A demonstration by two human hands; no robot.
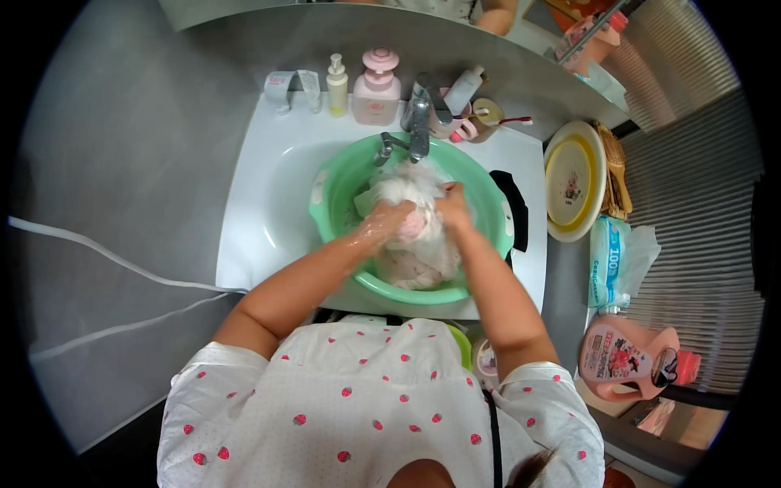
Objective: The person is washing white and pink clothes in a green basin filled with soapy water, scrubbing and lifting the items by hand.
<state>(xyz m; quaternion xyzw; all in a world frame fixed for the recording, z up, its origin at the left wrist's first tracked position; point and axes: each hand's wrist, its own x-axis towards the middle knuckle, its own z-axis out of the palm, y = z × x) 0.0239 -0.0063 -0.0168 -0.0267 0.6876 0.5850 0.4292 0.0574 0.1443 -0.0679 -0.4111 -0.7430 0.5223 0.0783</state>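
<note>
A green plastic basin [382, 286] sits in the white sink, under the metal faucet [419, 130]. Bunched in the basin lies a wet white cloth [419, 268] with a pinkish patch; its exact kind does not show. My left hand [389, 221], wet and glistening, is closed on the cloth from the left. From the right, my right hand [452, 208] grips the same bunch, its fingers partly hidden and slightly blurred. Water or suds appear around the cloth, below the spout.
Along the sink's back edge stand a pink pump bottle [377, 93], a smaller pump bottle [337, 85] and cups with toothbrushes. On the right are a cream-and-yellow basin [569, 180], a wooden brush [617, 171], a wipes pack [608, 260] and a pink jug [622, 358].
</note>
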